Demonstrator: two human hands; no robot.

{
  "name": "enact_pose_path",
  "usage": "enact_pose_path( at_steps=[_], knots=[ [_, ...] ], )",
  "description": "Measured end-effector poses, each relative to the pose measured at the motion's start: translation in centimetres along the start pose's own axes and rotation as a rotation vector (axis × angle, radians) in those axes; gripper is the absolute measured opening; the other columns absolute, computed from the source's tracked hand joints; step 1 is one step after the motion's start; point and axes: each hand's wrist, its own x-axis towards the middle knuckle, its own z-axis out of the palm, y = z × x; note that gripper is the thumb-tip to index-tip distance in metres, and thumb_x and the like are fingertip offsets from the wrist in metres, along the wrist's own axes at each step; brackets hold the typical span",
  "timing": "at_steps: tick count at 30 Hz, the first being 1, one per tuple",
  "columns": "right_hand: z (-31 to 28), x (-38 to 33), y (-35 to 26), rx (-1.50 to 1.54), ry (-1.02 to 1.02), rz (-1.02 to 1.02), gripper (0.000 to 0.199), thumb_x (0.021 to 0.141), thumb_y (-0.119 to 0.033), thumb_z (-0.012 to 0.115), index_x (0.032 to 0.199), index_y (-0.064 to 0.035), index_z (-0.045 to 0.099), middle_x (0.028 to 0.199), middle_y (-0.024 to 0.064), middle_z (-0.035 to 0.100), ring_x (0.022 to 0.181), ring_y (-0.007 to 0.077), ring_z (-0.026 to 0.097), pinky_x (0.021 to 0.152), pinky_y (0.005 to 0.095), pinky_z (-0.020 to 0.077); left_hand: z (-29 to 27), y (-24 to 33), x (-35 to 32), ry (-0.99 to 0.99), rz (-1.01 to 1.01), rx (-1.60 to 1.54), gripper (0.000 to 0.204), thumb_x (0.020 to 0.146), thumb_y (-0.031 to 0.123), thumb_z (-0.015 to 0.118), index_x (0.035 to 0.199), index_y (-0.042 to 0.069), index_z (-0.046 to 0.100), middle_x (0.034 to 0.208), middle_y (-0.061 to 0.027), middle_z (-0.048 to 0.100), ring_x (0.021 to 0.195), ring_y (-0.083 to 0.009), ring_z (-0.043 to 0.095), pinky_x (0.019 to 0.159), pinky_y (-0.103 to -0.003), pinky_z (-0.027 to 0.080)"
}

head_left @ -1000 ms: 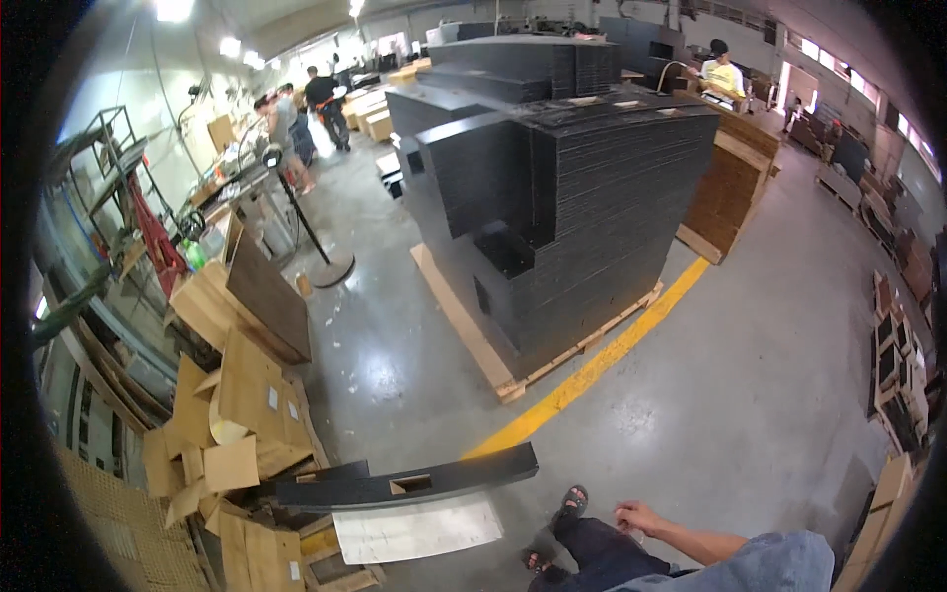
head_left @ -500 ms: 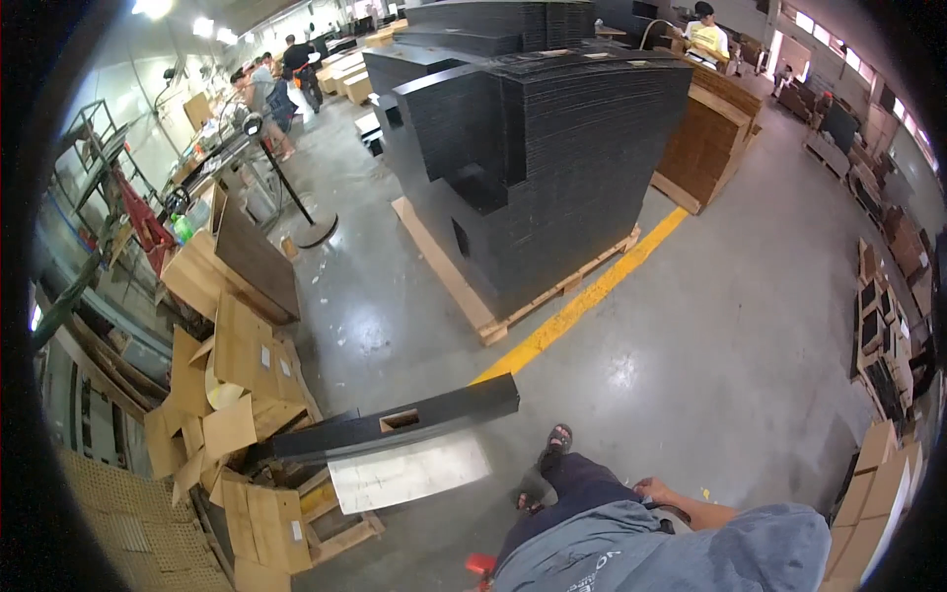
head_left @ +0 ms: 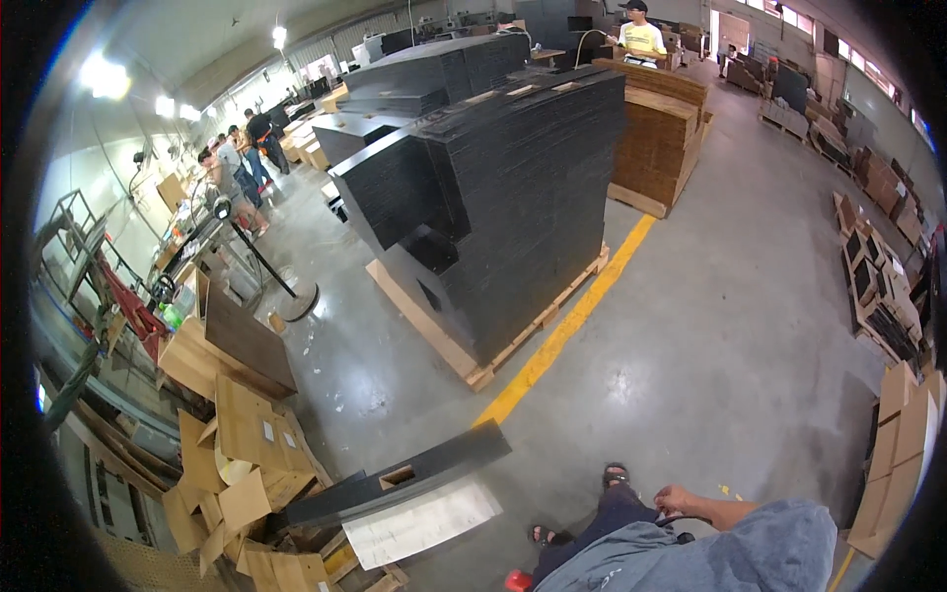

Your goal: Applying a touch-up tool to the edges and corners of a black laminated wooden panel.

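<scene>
At the left edge of the floor point(head_left: 750, 326), loose cardboard flaps point(head_left: 242, 464) are heaped. A long black panel point(head_left: 395, 479) is seen lying tilted on that heap, with a white sheet point(head_left: 419, 521) just below it, touching its underside. Further back, tall stacks of black sheets point(head_left: 513, 187) are carried on a wooden pallet point(head_left: 464, 350), and a yellow line point(head_left: 567, 321) is painted along the pallet's right side. At the lower edge, one hand point(head_left: 676, 498) is seen above a dark trouser leg and sandalled feet point(head_left: 617, 477); its fingers are curled, but whether anything is gripped cannot be told. It is well apart from the panel. Which hand it is cannot be told; the other is hidden.
</scene>
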Motion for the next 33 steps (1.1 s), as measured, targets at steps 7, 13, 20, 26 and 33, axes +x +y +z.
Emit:
enact_pose_path(
  at_steps=[7, 13, 20, 26, 33],
  knots=[
    [-7.6, 2.4, 1.0, 0.130, -0.065, -0.067, 0.028, 0.093, -0.011, 0.059, 0.114, 0.0050, 0.064, 0.084, 0.0134, 0.071, 0.063, 0.0192, 0.066, 0.055, 0.0322, 0.0543, 9.9, 1.2, 1.4, 0.000, 0.027, 0.090, 0.024, 0.083, 0.034, 0.066, 0.085, 0.020, 0.046, 0.068, 0.0061, 0.042, 0.059, -0.0109, 0.039, 0.055, -0.028, 0.028],
    [-19.4, 2.2, 6.7, 0.221, 0.164, 0.007, 0.024, 0.090, -0.012, 0.061, 0.104, 0.0071, 0.066, 0.081, 0.0150, 0.070, 0.063, 0.0214, 0.067, 0.054, 0.0332, 0.0540, 20.9, 1.5, 3.7, -0.010, 0.046, 0.157, 0.026, 0.081, 0.035, 0.067, 0.087, 0.019, 0.047, 0.070, 0.0056, 0.044, 0.062, -0.0116, 0.041, 0.057, -0.028, 0.029],
    [-32.1, 6.0, 7.8, 0.460, 0.281, 0.024, 0.014, 0.088, -0.006, 0.059, 0.093, 0.0049, 0.066, 0.075, 0.0144, 0.068, 0.058, 0.0240, 0.067, 0.051, 0.0350, 0.0558, 32.3, 0.9, 5.9, -0.025, 0.054, 0.216, 0.029, 0.080, 0.036, 0.068, 0.090, 0.018, 0.048, 0.073, 0.0050, 0.045, 0.065, -0.0124, 0.042, 0.059, -0.029, 0.030],
    [-36.7, 11.1, -0.1, 0.487, 0.281, -0.059, 0.015, 0.091, -0.008, 0.056, 0.098, 0.0023, 0.065, 0.078, 0.0133, 0.067, 0.066, 0.0222, 0.068, 0.056, 0.0348, 0.0572, 39.5, 2.0, 8.5, -0.019, 0.046, 0.263, 0.032, 0.079, 0.037, 0.069, 0.093, 0.018, 0.048, 0.075, 0.0044, 0.047, 0.067, -0.0131, 0.043, 0.061, -0.029, 0.031],
    [-38.3, 15.7, -7.0, 0.516, 0.219, -0.164, 0.016, 0.092, -0.007, 0.054, 0.100, 0.0026, 0.064, 0.077, 0.0127, 0.067, 0.063, 0.0210, 0.066, 0.057, 0.0344, 0.0564, 45.5, 6.0, 14.0, -0.004, 0.050, 0.267, 0.035, 0.077, 0.038, 0.070, 0.096, 0.017, 0.049, 0.077, 0.0038, 0.048, 0.070, -0.0139, 0.045, 0.063, -0.030, 0.031]
  ],
)
